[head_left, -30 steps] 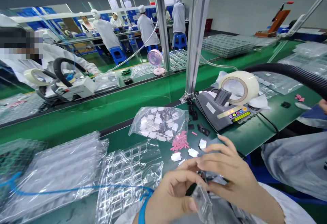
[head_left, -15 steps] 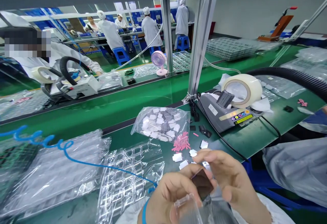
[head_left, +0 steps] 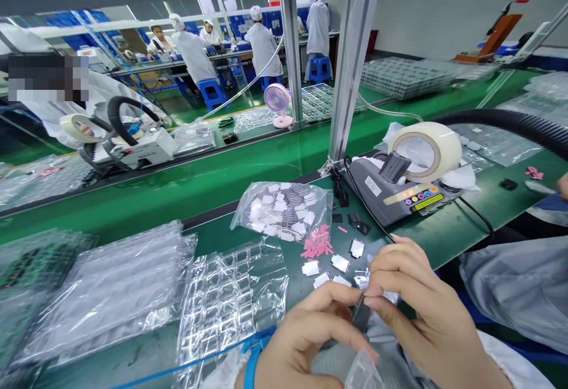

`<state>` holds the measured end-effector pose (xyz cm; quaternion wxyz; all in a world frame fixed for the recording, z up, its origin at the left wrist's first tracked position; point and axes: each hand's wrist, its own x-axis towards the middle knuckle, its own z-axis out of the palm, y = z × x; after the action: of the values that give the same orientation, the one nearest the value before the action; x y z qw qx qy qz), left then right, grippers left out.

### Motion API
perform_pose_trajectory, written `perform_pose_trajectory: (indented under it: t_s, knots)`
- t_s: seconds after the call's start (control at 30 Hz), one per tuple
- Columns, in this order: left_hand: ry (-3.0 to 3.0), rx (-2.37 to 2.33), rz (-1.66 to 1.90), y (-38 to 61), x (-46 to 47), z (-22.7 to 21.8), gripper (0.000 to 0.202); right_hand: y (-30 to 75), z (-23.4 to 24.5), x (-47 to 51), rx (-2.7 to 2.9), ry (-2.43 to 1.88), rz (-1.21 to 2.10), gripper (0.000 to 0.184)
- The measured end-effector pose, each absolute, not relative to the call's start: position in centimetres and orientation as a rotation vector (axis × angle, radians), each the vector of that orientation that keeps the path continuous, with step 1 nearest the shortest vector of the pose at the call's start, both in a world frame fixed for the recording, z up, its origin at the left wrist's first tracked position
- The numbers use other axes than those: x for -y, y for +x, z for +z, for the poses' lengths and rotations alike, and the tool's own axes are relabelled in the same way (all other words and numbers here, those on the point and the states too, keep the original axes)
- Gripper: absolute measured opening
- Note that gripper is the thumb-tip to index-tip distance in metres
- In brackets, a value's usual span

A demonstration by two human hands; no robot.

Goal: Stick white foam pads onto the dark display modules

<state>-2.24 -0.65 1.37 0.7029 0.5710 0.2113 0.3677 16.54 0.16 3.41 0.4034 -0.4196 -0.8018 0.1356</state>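
Holding a small dark piece [head_left: 360,317] right at the fingertips, low in the head view, sitting pretty much edge-on between the two hands. Pinching its top edge with the right fingers [head_left: 394,282], pressing thumb and index together with basically no gap. Touching that same edge from the other side with the left fingers [head_left: 331,295], almost meeting the right pinch with the index tip. Also curling the lower left fingers around a clear plastic piece [head_left: 362,371], hanging just below the dark one. Not seeing much of the left thumb, so not being able to tell how tight that hold is. Wearing a blue band [head_left: 251,368] on the left wrist, btw.

Having a bunch of loose white pieces [head_left: 340,263] lying on the green surface [head_left: 444,240] just past the fingertips, then a little heap of pink strips [head_left: 317,241] by a clear bag [head_left: 243,216] full of more white ones. Seeing black parts [head_left: 359,223] right of that, near a gray machine [head_left: 386,206] carrying a fat tape roll [head_left: 448,146]. Spotting a clear gridded tray [head_left: 217,306] over to the left, and way back, people in white coats [head_left: 190,55].
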Motion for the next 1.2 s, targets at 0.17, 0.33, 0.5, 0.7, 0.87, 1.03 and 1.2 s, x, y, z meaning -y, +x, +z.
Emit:
perform_pose_trajectory:
  t_s: [0.17, 0.33, 0.5, 0.7, 0.87, 1.03, 1.2]
  knots:
    - [1.344, -0.521, 0.808, -2.1, 0.5, 1.3, 0.035, 16.7, 3.4, -0.3, 2.077, -1.088, 0.389, 0.013]
    - [1.371, -0.578, 0.804, -2.0, 0.4, 1.1, 0.036, 16.5, 3.0, -0.2, 2.083, -1.158, 0.359, 0.014]
    - [1.353, -0.56, 0.793, -2.0, 0.0, 0.9, 0.033, 16.2, 1.6, -0.2, 2.085, -1.187, 0.282, 0.013]
    - [1.039, -0.49, 0.84, -1.0, -0.4, 0.2, 0.029, 15.8, 1.7, 0.6, 2.073, -1.216, 0.13, 0.016]
    - [0.579, -0.436, 0.862, -0.7, -0.8, -0.5, 0.032, 17.9, 1.1, 2.2, 2.054, -1.259, 0.595, 0.017]
    - [0.476, -0.338, 0.806, -0.9, -1.1, -0.3, 0.032, 21.4, -6.8, 1.0, 2.061, -1.613, 0.445, 0.022]
    - [0.493, -0.276, 0.734, -0.2, -0.8, 0.1, 0.031, 22.1, -5.3, 0.6, 2.016, -1.518, 0.416, 0.017]
